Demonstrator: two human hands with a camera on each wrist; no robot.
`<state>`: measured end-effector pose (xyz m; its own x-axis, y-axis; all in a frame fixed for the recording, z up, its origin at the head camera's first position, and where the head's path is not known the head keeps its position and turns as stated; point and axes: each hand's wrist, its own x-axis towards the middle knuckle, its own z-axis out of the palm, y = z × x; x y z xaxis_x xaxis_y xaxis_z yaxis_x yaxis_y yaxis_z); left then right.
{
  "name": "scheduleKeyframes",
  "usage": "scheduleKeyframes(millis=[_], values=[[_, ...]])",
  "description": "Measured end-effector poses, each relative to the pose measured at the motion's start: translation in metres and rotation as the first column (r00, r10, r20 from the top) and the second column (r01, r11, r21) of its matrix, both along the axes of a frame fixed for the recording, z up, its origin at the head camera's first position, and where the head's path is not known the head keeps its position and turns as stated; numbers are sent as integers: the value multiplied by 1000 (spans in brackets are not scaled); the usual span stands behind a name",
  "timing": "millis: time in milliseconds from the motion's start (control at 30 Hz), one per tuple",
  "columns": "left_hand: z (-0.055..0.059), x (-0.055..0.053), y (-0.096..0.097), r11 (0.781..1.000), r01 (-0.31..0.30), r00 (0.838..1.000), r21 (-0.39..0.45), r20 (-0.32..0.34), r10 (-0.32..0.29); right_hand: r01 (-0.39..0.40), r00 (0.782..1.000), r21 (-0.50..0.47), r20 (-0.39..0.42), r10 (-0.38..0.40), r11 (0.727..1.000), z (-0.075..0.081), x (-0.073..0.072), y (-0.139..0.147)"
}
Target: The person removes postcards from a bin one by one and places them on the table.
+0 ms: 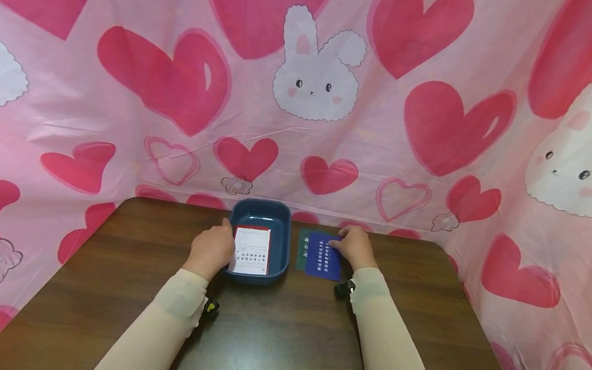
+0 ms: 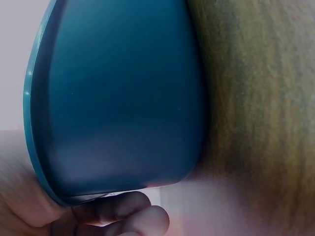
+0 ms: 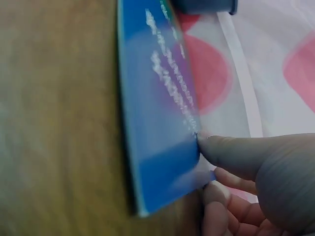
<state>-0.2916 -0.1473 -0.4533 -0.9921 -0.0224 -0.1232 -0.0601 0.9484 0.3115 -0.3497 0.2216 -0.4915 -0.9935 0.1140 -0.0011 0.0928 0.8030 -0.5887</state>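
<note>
My left hand point(image 1: 214, 251) grips the left side of a dark blue plastic bin point(image 1: 285, 238); in the left wrist view its curled fingers point(image 2: 130, 206) show at the bin's outer wall. A white printed card point(image 1: 251, 245) with a red edge behind it lies inside the bin. To the right of the bin, my right hand point(image 1: 357, 248) pinches a blue card point(image 1: 321, 261) with white writing by its right edge, thumb on the face and fingers at the edge. Partly covered by the blue card is a dark green card point(image 1: 302, 247).
Everything stands on a brown wooden table point(image 1: 275, 332). Close behind the bin and cards hangs a pink curtain point(image 1: 309, 140) with hearts and rabbits, which also runs down both sides. Each wrist wears a dark strapped device point(image 1: 342, 290).
</note>
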Motion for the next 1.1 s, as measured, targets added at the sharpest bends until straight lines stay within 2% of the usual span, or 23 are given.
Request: scheduleKeyframes(millis=[267,400,733,767,967,1000,1100], values=[[1,-2,-1,1000,-2,1000,1,6,2,-11,1000,33,-7,11,999,0,1,-16],[1,-2,-2,1000,-3,1000,2,1,3,-21,1000,20,9,21,1000,2,1,-21],[0,-1,-2,1000,0,1000,2,4,0,-4,1000,-33,25,5,999,5,2,-17],[0,-1,-2,1000,-1,1000,2,2,1,-22,1000,-33,21,23,999,0,-5,-14],[-2,-1,-1,1000,-2,1000,9,3,2,-107,993,-159,34,113,982,20,1,-25],[-2,-1,-1,1000,-2,1000,10,1,2,-116,992,-192,33,125,974,31,9,-31],[-3,-1,-2,1000,0,1000,12,-6,0,-187,981,-248,1,193,951,49,16,-44]])
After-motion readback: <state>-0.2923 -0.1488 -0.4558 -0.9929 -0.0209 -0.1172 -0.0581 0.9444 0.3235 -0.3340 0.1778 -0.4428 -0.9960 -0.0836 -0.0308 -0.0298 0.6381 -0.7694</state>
